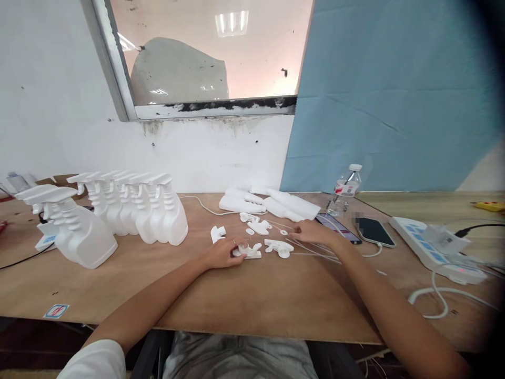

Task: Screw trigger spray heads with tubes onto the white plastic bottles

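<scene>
My left hand is closed around a white trigger sprayer head just above the table. My right hand has its fingers bent together at the thin clear tubes, and one tube seems pinched at the fingertips. Between the hands lie another sprayer head, a white sprayer part and a small white ring. Beyond my left hand rests one more white piece. Several white bottles lie on their sides behind these parts.
Several white spray bottles stand in a row at the left, with more in front. At the right are a water bottle, a phone, a second phone and a power strip with cables. A wall and window close off the back.
</scene>
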Demonstrator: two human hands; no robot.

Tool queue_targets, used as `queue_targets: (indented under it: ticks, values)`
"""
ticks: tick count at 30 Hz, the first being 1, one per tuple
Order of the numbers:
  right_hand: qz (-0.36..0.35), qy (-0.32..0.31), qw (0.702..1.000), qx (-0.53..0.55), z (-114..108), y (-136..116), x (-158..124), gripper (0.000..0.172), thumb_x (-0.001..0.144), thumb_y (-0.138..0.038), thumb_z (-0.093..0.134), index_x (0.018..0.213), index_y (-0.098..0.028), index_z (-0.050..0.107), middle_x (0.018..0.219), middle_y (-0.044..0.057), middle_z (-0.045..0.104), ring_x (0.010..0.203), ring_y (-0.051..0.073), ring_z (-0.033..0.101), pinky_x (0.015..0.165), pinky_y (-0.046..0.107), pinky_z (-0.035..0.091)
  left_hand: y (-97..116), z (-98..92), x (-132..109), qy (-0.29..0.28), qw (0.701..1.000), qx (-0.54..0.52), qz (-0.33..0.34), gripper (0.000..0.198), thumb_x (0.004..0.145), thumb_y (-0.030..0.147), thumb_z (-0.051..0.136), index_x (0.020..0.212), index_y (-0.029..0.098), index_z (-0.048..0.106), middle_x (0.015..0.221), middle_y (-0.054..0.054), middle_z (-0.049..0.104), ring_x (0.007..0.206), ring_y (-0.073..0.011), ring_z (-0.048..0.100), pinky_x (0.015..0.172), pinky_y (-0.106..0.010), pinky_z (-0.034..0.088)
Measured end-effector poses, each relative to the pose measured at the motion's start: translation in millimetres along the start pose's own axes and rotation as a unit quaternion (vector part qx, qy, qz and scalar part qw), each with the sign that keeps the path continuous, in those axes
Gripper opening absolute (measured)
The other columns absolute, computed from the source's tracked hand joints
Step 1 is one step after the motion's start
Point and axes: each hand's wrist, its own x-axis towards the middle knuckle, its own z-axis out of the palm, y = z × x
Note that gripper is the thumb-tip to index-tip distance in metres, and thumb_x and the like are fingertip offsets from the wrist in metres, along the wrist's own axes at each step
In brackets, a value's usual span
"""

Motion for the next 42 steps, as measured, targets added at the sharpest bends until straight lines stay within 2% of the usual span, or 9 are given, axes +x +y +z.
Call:
queue_targets:
  ticks: [5,11,15,18,20,23,27,32,42]
  values:
    - [-0.051,-0.067,0.995,0.061,-1,-7,-5,0.023,0.071,-0.038,0.064,0.057,-0.020,0.060,0.060,0.001,0.063,0.059,0.018,0.057,0.054,0.025,0.036,4,-1.9,0,-0.018,1.000,0.011,-0.009,0.033,0.086,0.034,0.055,0.117,0.022,0.051,0.095,-0.002,0.065,0.075,-0.0162,0.058,0.069,-0.026,0.043]
    - [-0.056,0.123,0.980,0.145,-8,-14,-3,0.031,0.084,-0.033,0.048,0.108,-0.021,0.063,0.078,0.003,0.063,0.067,0.017,0.057,0.063,0.028,0.041,6,-3.1,0,-0.026,0.999,0.007,-0.024,0.035,0.087,0.036,0.054,0.118,0.022,0.050,0.093,-0.002,0.064,0.074,-0.0162,0.059,0.067,-0.026,0.043]
    - [-0.085,0.262,0.866,0.417,-17,-19,-4,0.029,0.084,-0.040,0.053,0.104,-0.022,0.064,0.081,0.003,0.060,0.053,0.012,0.048,0.050,0.026,0.037,7,-3.6,0,-0.029,0.999,-0.005,-0.036,0.052,0.085,0.039,0.057,0.132,0.023,0.040,0.096,-0.002,0.064,0.073,-0.0162,0.060,0.064,-0.026,0.043]
    - [-0.105,0.271,0.741,0.606,-19,-24,-4,0.030,0.080,-0.037,0.059,0.107,-0.026,0.063,0.100,0.005,0.062,0.067,0.013,0.057,0.053,0.025,0.043,8,-4.3,1,-0.032,0.999,-0.007,-0.041,0.051,0.085,0.039,0.057,0.132,0.024,0.043,0.091,-0.001,0.064,0.071,-0.0168,0.059,0.062,-0.026,0.043]
    - [-0.098,0.246,0.704,0.659,-14,-31,-3,0.037,0.076,-0.034,0.065,0.112,-0.029,0.061,0.113,0.005,0.061,0.078,0.015,0.060,0.060,0.026,0.048,9,-4.6,2,-0.034,0.999,-0.008,-0.040,0.045,0.085,0.039,0.057,0.126,0.023,0.050,0.086,-0.001,0.064,0.070,-0.0170,0.059,0.063,-0.026,0.042]
    - [-0.075,0.182,0.720,0.666,2,-50,-1,0.037,0.076,-0.040,0.068,0.110,-0.026,0.062,0.112,0.006,0.062,0.078,0.015,0.062,0.067,0.030,0.052,9,-4.8,3,-0.035,0.999,-0.010,-0.037,0.040,0.086,0.039,0.057,0.121,0.022,0.054,0.086,0.000,0.064,0.071,-0.0172,0.058,0.063,-0.026,0.041]
    - [-0.097,0.083,0.776,0.617,27,-86,-5,0.041,0.084,-0.054,0.056,0.103,-0.020,0.067,0.087,0.005,0.064,0.062,0.013,0.058,0.061,0.030,0.051,9,-4.4,3,-0.040,0.999,-0.008,-0.033,0.039,0.086,0.043,0.056,0.118,0.021,0.056,0.080,0.001,0.062,0.066,-0.0162,0.055,0.060,-0.025,0.038]
    - [-0.200,0.091,0.869,0.443,37,-115,-15,0.042,0.089,-0.054,0.050,0.083,-0.019,0.073,0.079,0.004,0.066,0.077,0.017,0.062,0.072,0.029,0.050,4,-1.6,3,-0.043,0.998,0.002,-0.044,0.041,0.084,0.045,0.058,0.115,0.019,0.055,0.073,0.000,0.061,0.063,-0.0164,0.054,0.057,-0.026,0.037]
    - [-0.248,0.129,0.882,0.380,45,-124,-15,0.046,0.093,-0.053,0.043,0.078,-0.018,0.068,0.079,0.005,0.065,0.075,0.018,0.061,0.073,0.031,0.049,4,-0.5,5,-0.041,0.998,0.001,-0.052,0.040,0.083,0.046,0.060,0.112,0.019,0.056,0.068,0.002,0.058,0.059,-0.0138,0.052,0.054,-0.024,0.034]
